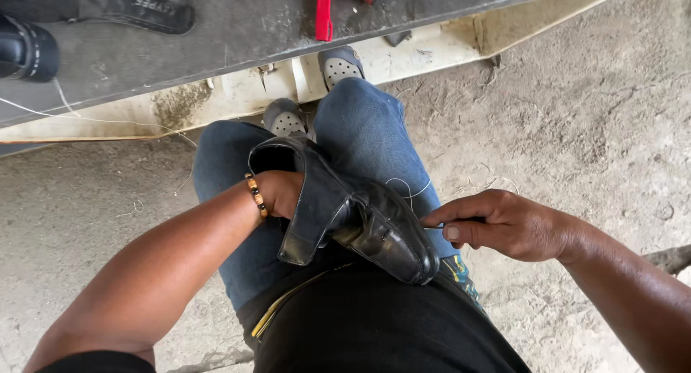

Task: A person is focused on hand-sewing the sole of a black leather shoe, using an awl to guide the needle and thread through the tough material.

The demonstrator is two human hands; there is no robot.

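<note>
A black leather shoe [360, 218] lies across the person's lap, resting on the blue-jeaned thighs [367, 128], its toe pointing toward the right hip and its opening turned toward the knees. The left hand [279, 193] is pushed into the shoe's opening, so its fingers are hidden inside; how far they are curled cannot be told, though the hand clearly steadies the shoe from within. A beaded bracelet [255, 195] circles that wrist, just outside the shoe's collar. A loose black flap of leather [309, 222] hangs down from the shoe right beside the left hand.

The right hand [504, 225] sits just beside the shoe's toe end, at its outer edge. Its thumb and forefinger are pinched closed on a thin needle [434, 227], whose tip meets the seam near the sole; the other fingers are folded in. A pale thread [410, 189] loops over the right thigh, near the shoe's upper side.

Beyond the knees, two grey perforated clogs [338, 65] stand on the dusty ground at the foot of a low dark desk [237, 28], where a red strap [324, 13] lies.
</note>
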